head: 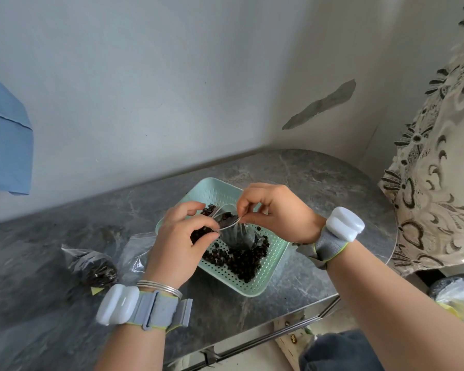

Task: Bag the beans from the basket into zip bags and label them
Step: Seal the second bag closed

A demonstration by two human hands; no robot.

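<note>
A pale green perforated basket (255, 279) sits on the grey marble table, with dark beans (241, 259) heaped in its near half. Above it hangs a clear zip bag (237, 235) holding some beans. My left hand (180, 236) pinches the bag's mouth on the left side. My right hand (273, 210) pinches the opposite lip of the mouth, holding it apart. Left of the basket lies a filled bag of beans (97, 269) and an empty clear bag (135, 253).
The marble table (319, 183) runs into a wall corner behind; its metal front edge (292, 325) is close to me. A patterned lace cloth (434, 183) drapes over something at right. Blue fabric (6, 140) hangs at far left. A yellow bag (458, 298) sits low right.
</note>
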